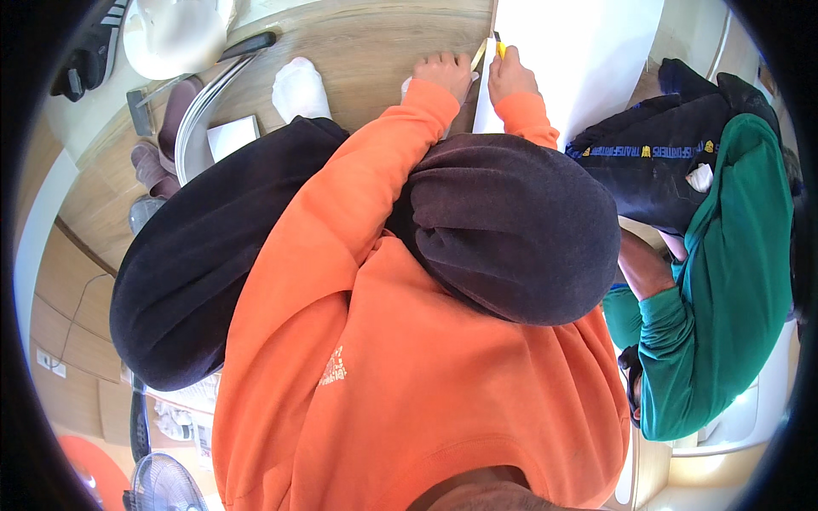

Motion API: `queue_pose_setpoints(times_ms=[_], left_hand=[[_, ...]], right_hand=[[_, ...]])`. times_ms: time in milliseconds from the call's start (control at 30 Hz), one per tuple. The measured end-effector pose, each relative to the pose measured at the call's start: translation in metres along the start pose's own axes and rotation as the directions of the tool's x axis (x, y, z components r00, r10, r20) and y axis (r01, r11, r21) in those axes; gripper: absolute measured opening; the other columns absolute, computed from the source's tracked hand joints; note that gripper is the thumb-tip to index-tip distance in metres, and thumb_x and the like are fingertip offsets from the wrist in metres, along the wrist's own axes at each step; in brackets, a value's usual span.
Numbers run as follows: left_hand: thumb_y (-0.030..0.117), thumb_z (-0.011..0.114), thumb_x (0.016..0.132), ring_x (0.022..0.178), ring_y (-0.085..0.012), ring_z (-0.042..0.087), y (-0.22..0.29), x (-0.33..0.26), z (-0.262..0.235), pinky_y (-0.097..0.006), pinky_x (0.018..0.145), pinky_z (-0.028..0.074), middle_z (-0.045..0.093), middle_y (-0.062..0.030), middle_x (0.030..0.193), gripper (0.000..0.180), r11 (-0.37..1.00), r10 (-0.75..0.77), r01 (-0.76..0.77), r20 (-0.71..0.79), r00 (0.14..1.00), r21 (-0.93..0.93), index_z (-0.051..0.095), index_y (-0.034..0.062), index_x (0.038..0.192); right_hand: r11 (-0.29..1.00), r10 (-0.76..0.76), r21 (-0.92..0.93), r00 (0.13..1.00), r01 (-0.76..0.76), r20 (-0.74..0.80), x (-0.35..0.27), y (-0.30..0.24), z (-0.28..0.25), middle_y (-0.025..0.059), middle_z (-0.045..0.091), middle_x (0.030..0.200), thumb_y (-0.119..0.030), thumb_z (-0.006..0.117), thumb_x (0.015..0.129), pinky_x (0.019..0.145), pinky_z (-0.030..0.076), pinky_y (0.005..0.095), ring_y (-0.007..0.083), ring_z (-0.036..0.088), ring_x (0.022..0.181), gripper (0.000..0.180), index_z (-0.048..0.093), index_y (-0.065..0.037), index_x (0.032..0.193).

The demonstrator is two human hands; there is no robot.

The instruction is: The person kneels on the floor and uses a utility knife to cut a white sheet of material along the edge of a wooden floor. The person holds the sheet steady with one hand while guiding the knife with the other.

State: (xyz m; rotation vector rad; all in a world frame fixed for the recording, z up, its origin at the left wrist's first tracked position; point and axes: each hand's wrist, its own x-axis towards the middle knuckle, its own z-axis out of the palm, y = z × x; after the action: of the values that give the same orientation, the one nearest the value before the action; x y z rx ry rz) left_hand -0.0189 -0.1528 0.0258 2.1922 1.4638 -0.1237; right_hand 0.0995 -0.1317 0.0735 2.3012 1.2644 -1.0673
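My right hand (512, 75) is closed around a yellow-and-black utility knife (500, 46) at the left edge of a large white board (569, 60). Just left of it, my left hand (441, 71) has its fingers curled, low over the wooden floor. A thin pale strip (479, 56) runs along the board's edge into that hand, which seems to grip it; the fingertips are partly hidden. My right knee rises in front of my forearms.
A person in a green top (724, 298) bends close on the right. Left of my socked foot (300, 88) lie a coil of white banding (200, 119), a hammer (139, 112) and brown shoes (177, 119). A fan (166, 484) stands at the lower left.
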Motion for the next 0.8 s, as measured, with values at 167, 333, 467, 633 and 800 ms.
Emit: queue_pose_setpoints(times_ms=[167,333,467,633,800], left_hand=[[0.019,0.056,0.077,0.076,-0.0218,0.061,0.000,0.018,0.001,-0.036,0.068,0.039,0.062,-0.0055,0.077,0.011,0.979,0.155,-0.138,-0.112,0.982,0.149,0.060,0.0095,0.078],[0.019,0.053,0.078,0.074,-0.0202,0.061,0.015,0.019,0.014,-0.037,0.071,0.036,0.065,-0.0046,0.079,0.012,0.963,0.118,-0.175,0.264,0.957,0.204,0.065,0.0152,0.078],[0.020,0.050,0.081,0.078,-0.0187,0.060,0.015,0.027,0.005,-0.038,0.072,0.032,0.065,-0.0024,0.078,0.017,0.957,0.160,-0.233,0.354,0.921,0.173,0.067,0.0165,0.078],[0.020,0.053,0.077,0.072,-0.0200,0.061,0.003,0.025,0.001,-0.035,0.070,0.034,0.065,-0.0038,0.073,0.015,0.955,0.162,-0.209,0.220,0.962,0.210,0.065,0.0141,0.073],[0.020,0.051,0.081,0.077,-0.0188,0.060,0.013,0.035,0.002,-0.037,0.071,0.032,0.064,-0.0020,0.078,0.016,0.949,0.148,-0.209,0.251,0.957,0.238,0.066,0.0156,0.079]], right_hand=[[1.000,-0.018,0.015,0.999,0.019,-0.034,0.000,0.002,0.002,0.0283,0.061,0.084,-0.030,0.038,0.091,0.071,0.045,0.0540,0.0485,0.057,0.081,0.026,0.043,-0.007,0.101],[0.999,-0.040,0.029,0.998,0.042,-0.046,0.006,0.007,0.012,0.0292,0.060,0.082,-0.030,0.039,0.090,0.071,0.044,0.0545,0.0491,0.057,0.080,0.026,0.042,-0.006,0.101],[1.000,-0.016,0.015,1.000,0.016,-0.013,0.006,0.001,0.010,0.0271,0.062,0.085,-0.030,0.040,0.089,0.073,0.046,0.0532,0.0458,0.059,0.082,0.026,0.042,-0.007,0.102],[1.000,-0.011,0.026,1.000,0.010,0.017,0.009,-0.005,0.014,0.0263,0.062,0.085,-0.029,0.039,0.089,0.073,0.046,0.0524,0.0452,0.059,0.082,0.026,0.042,-0.006,0.102],[1.000,0.027,0.006,1.000,-0.027,0.009,0.014,-0.004,0.006,0.0253,0.062,0.087,-0.030,0.038,0.089,0.074,0.045,0.0521,0.0446,0.059,0.084,0.027,0.042,-0.007,0.102]])
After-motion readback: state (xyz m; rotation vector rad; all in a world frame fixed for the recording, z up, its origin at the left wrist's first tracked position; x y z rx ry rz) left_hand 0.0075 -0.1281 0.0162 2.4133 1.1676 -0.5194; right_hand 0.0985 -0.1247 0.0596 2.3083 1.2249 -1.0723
